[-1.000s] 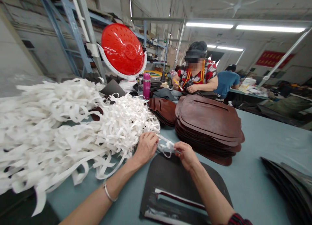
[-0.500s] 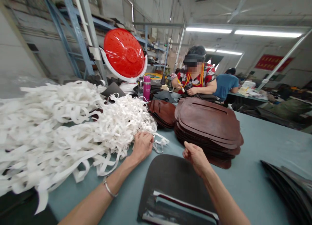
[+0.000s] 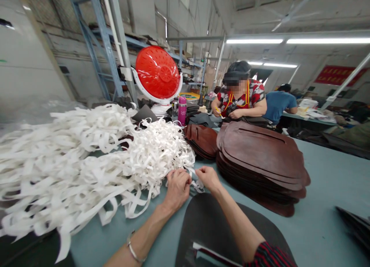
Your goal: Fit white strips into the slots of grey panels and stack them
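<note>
My left hand, a bracelet on its wrist, is closed on a white strip at the near right edge of a tangled heap of white strips. Close beside it, my right hand pinches the same thin white strip, a short piece of which shows between the hands. Loose curls of strip hang just below the fingers. Under my right forearm lies a dark rounded panel with a slot edged in white near its lower side.
A tall stack of brown leather panels stands to the right, a smaller brown stack behind. Farther back are a pink bottle, a red heater-like dish and a co-worker holding a yellow tool. Dark pieces lie far right.
My right hand has moved left, from above the panel to beside my left hand, and now pinches the strip. The view has swung slightly, so the surroundings sit lower and farther right.
</note>
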A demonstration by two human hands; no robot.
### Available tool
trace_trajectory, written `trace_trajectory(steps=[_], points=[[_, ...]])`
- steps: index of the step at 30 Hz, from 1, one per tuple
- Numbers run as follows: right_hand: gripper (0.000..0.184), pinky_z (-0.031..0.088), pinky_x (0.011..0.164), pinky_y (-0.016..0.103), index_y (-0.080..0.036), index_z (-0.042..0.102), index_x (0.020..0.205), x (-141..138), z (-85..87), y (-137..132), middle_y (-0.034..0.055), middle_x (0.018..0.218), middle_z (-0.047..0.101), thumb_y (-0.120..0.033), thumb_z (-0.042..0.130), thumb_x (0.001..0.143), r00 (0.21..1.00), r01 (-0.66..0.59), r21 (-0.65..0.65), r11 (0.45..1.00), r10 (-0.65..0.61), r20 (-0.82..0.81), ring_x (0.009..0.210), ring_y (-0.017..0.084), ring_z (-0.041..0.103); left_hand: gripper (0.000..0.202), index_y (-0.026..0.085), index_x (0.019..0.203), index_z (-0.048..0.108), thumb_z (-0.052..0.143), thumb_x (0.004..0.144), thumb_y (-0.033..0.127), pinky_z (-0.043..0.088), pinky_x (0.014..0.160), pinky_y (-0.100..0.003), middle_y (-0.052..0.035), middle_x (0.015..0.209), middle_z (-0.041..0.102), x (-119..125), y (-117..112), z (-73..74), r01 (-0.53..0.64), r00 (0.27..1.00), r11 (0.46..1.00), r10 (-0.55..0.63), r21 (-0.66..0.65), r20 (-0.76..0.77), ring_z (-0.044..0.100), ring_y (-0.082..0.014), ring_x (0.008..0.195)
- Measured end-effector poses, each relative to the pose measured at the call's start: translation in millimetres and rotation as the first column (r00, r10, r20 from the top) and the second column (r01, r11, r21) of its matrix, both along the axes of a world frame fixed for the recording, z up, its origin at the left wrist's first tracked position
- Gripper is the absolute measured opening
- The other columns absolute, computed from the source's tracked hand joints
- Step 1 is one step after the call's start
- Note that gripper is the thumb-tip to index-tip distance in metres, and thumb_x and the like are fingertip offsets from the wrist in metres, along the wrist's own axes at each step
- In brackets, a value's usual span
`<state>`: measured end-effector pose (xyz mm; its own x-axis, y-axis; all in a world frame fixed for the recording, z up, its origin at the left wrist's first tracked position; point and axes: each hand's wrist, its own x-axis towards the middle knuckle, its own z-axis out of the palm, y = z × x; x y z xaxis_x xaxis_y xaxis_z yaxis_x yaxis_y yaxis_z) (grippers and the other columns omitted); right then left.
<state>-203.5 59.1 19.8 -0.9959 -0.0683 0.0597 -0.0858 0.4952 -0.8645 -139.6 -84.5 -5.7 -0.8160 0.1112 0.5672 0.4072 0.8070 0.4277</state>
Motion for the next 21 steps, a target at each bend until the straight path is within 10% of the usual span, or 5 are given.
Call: trace_trajectory(steps=[10, 21], points=[[0.015, 0.032, 0.055, 0.025, -0.019, 0.052, 0.06, -10, -4.0, -4, -0.0001, 0.056, 0.056, -0.028, 0.043, 0.069, 0.991, 0.135, -0.05, 0.99, -0.134, 0.012, 0.056, 0.013, 0.047, 0.018, 0.02, 0.076, 0.054, 0.05, 0.071, 0.003, 0.025, 0.103, -0.045, -0.001, 0.083, 0.061, 4, -10, 3.8, 0.045, 0.999, 0.999, -0.046, 0.029, 0.025, 0.05, -0.0221, 0.107], [0.014, 0.031, 0.051, 0.024, -0.018, 0.056, 0.062, 1, -0.4, 1, -0.0024, 0.053, 0.054, -0.033, 0.056, 0.062, 0.999, -0.028, -0.179, 0.984, 0.033, 0.025, 0.05, 0.011, 0.043, 0.014, 0.02, 0.073, 0.063, 0.054, 0.083, 0.024, 0.024, 0.103, -0.05, -0.0009, 0.083, 0.066, -9, 6, 18.1, -0.17, 0.957, 0.905, 0.056, 0.39, 0.286, 0.056, -0.0231, 0.096]])
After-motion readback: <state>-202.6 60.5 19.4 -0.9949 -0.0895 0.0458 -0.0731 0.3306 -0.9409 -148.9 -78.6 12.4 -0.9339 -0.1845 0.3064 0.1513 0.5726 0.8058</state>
